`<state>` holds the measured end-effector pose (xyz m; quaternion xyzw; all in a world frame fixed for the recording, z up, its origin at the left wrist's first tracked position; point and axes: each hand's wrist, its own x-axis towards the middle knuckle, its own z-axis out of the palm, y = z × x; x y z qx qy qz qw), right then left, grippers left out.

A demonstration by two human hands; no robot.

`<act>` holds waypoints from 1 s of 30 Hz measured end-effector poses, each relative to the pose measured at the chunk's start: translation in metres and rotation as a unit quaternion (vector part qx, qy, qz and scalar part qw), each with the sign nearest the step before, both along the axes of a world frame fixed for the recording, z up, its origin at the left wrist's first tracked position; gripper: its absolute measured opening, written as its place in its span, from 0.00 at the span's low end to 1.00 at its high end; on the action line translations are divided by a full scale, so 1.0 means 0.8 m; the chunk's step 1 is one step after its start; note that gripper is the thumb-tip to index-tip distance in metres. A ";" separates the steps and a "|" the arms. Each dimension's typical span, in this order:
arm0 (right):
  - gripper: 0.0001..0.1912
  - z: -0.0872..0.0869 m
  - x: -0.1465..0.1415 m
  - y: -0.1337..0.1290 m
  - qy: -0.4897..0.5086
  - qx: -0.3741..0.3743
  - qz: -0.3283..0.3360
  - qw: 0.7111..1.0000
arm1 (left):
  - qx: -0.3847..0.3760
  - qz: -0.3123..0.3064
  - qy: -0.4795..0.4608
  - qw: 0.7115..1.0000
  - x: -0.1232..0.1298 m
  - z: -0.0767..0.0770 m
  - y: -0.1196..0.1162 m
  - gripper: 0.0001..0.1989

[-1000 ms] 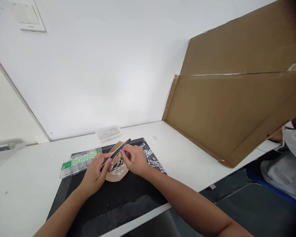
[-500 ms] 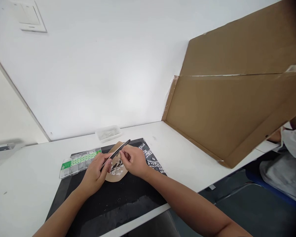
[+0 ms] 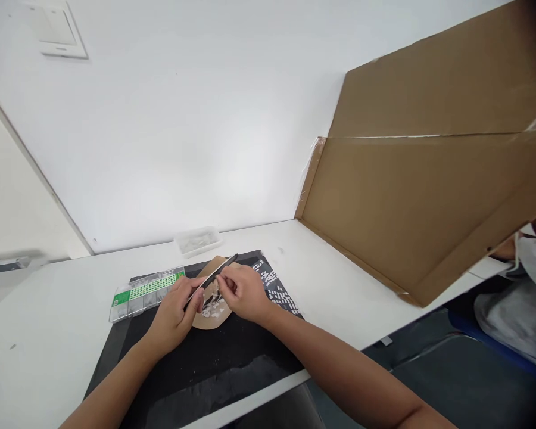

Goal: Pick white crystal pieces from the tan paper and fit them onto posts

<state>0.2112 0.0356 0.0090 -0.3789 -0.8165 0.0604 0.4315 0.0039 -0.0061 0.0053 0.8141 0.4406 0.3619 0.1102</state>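
My left hand (image 3: 177,302) is closed on a slim dark strip (image 3: 221,269) with a pale edge, its far tip pointing up and to the right. Close to the strip's edge, my right hand (image 3: 245,293) has thumb and forefinger pinched together; whatever lies between them is too small or hidden to name. Beneath both hands is a piece of brown paper (image 3: 209,323) with small white scraps (image 3: 214,308) scattered over it. The paper rests on a black mat (image 3: 232,351).
A clear compartment box (image 3: 145,293) with a green-and-white label lies on the mat's left. Behind stands a shallow plastic tray (image 3: 199,241). Rows of small white pieces (image 3: 280,296) lie on the right. A large cardboard panel (image 3: 411,202) leans right, with a person partly visible beyond.
The view has shifted slightly. Both hands keep almost the same pose at the strip, and nothing has visibly been taken up or let go.
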 end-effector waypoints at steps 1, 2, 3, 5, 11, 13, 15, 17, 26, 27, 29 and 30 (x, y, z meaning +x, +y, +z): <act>0.18 0.001 0.003 0.003 0.004 -0.004 -0.013 1.000 | -0.001 0.000 0.000 1.000 0.000 0.000 0.000 0.17; 0.18 0.002 0.006 0.005 0.007 -0.010 -0.027 1.000 | -0.003 0.001 0.000 1.000 0.000 0.000 0.000 0.17; 0.18 0.003 0.010 0.008 0.011 -0.018 -0.038 0.999 | -0.004 0.001 0.000 1.000 0.000 0.000 0.000 0.17; 0.18 0.004 0.014 0.012 0.015 -0.030 -0.048 0.998 | -0.007 0.000 -0.001 1.000 0.000 0.000 0.000 0.18; 0.17 0.001 0.002 0.005 -0.006 -0.017 0.003 1.000 | -0.006 0.002 -0.004 1.000 -0.001 -0.002 0.001 0.18; 0.17 0.001 0.000 0.004 -0.009 -0.011 0.006 1.000 | -0.004 0.003 -0.004 1.000 0.000 -0.002 0.001 0.18; 0.18 0.001 0.004 0.007 -0.001 -0.013 -0.016 1.000 | -0.004 0.004 -0.004 1.000 0.000 0.000 0.001 0.17; 0.18 0.001 0.009 0.011 0.012 -0.022 -0.043 0.999 | -0.006 0.003 -0.004 1.000 0.001 0.000 0.000 0.17; 0.17 0.001 -0.004 -0.005 -0.016 -0.022 -0.011 1.000 | -0.005 0.000 -0.010 1.000 0.000 -0.002 0.000 0.17; 0.17 0.002 -0.004 -0.004 -0.012 -0.022 -0.019 0.999 | -0.004 0.001 -0.009 1.000 0.000 -0.001 0.000 0.17; 0.17 0.002 0.001 0.001 0.003 -0.027 -0.042 0.999 | 0.001 0.004 -0.006 1.000 0.001 0.000 -0.001 0.16; 0.17 0.001 0.004 0.004 0.011 -0.031 -0.054 0.998 | 0.003 0.004 -0.004 1.000 0.001 0.001 -0.001 0.16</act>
